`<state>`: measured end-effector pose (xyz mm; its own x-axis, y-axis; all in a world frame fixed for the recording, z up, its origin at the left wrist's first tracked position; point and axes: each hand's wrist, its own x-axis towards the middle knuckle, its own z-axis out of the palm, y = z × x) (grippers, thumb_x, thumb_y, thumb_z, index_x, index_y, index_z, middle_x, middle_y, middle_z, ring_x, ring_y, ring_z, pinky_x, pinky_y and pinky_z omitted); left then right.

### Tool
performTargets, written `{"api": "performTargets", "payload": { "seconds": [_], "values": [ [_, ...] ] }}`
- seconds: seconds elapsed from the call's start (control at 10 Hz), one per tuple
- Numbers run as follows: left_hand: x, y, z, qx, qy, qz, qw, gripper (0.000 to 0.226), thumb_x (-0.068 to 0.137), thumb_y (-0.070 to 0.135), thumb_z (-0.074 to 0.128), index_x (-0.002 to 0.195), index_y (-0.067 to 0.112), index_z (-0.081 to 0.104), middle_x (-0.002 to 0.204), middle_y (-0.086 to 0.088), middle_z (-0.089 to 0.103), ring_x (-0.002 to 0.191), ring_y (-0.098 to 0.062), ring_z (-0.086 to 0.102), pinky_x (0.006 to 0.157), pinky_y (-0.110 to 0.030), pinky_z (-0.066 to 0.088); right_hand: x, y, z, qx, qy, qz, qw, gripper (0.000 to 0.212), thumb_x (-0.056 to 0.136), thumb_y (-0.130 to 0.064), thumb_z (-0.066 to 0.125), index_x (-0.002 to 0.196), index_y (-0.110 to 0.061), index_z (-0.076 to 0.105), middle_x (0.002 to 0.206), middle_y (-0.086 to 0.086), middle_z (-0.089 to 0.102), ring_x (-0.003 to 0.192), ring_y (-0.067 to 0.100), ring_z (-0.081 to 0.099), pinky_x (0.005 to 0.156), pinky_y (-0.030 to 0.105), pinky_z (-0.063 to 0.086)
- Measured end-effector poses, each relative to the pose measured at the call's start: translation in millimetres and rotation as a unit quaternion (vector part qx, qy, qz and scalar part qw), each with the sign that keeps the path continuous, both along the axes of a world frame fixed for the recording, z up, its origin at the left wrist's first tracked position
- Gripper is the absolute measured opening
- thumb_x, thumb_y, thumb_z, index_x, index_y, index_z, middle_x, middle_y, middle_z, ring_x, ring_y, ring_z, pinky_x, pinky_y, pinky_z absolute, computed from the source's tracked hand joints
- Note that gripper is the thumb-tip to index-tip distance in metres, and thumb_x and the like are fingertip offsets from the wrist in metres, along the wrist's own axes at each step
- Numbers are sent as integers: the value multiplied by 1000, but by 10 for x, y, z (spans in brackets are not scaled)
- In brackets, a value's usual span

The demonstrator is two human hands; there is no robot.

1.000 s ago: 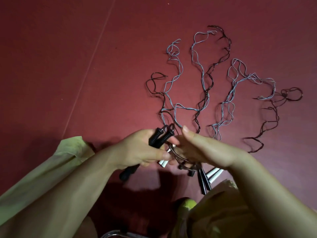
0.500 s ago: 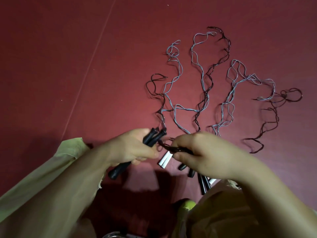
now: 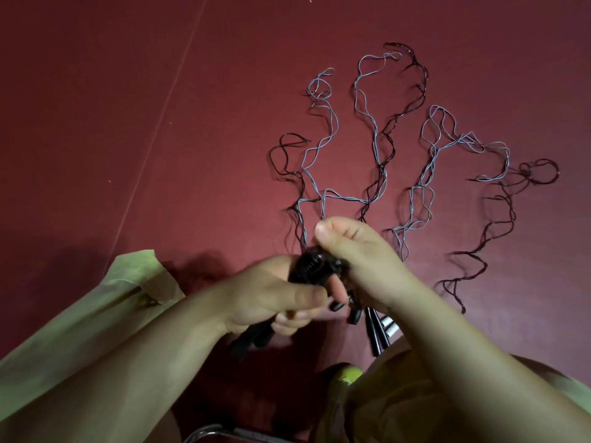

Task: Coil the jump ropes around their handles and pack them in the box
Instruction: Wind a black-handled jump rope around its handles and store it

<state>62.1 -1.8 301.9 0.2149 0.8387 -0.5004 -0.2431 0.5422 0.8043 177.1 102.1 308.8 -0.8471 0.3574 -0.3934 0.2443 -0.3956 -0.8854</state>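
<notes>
The right hand (image 3: pixel 358 251) has swung up over the black handles (image 3: pixel 315 270), pinching rope; the left hand (image 3: pixel 271 298) grips them.

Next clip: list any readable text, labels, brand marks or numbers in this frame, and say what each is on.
None: no print shows on the black handles, the spare handles lying on the floor, the cords, the red floor or the sleeve.
The left hand and right hand cover much of the black handles, so any mark there is hidden.
</notes>
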Motion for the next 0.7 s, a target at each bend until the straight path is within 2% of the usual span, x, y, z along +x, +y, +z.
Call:
{"api": "performTargets", "payload": {
  "seconds": [0.1,0.2,0.3,0.4,0.5,0.6,0.7],
  "values": [
    [-50,-37,-106,10,-155,84,984,75,48,54,88,98,7,59,51,10,49,37,2,41,38,-12,33,-16,41,26,50,12,-21,998,46,93,-42,33,81,-10,64,44,-5,50,38,5,36,39,17,27],
    [-58,-20,-113,33,-299,114,947,30,63,39,87,84,23,70,55,5,49,39,0,37,38,-12,32,51,72,-47,146,23,-5,989,45,96,-32,39,101,5,64,63,-12,54,59,7,44,56,18,37],
    [-30,-25,-115,19,-309,128,942,33,59,38,89,80,23,69,53,4,49,37,-2,39,38,-12,35,58,59,-51,222,10,-10,975,44,97,-30,42,96,8,65,63,-17,54,59,0,46,60,14,37],
    [-57,-20,-85,-7,-303,131,944,50,51,39,93,83,17,61,52,2,50,36,-4,41,37,-13,35,51,47,-27,272,-9,-26,962,35,95,-26,43,77,-9,67,56,-20,51,52,-2,46,55,8,33],
    [-83,-11,-69,-32,-280,124,951,63,44,40,95,83,14,53,54,0,53,36,-5,42,36,-14,35,46,48,-63,258,-36,-31,965,31,99,-24,46,73,-27,62,48,-20,49,44,0,41,49,8,30],
    [-98,24,-71,-43,-246,129,960,57,38,43,95,78,18,64,54,0,53,36,-4,41,34,-13,33,55,52,-88,271,-44,-33,961,36,101,-26,45,71,-18,63,47,-16,45,42,1,39,48,12,30],
    [-99,60,-42,-66,-168,164,970,36,62,29,82,91,18,64,54,0,52,35,-5,39,32,-12,29,55,52,-139,314,-69,-32,946,35,92,-40,42,65,-24,59,52,-15,49,51,0,43,54,15,32]
  ]
}}
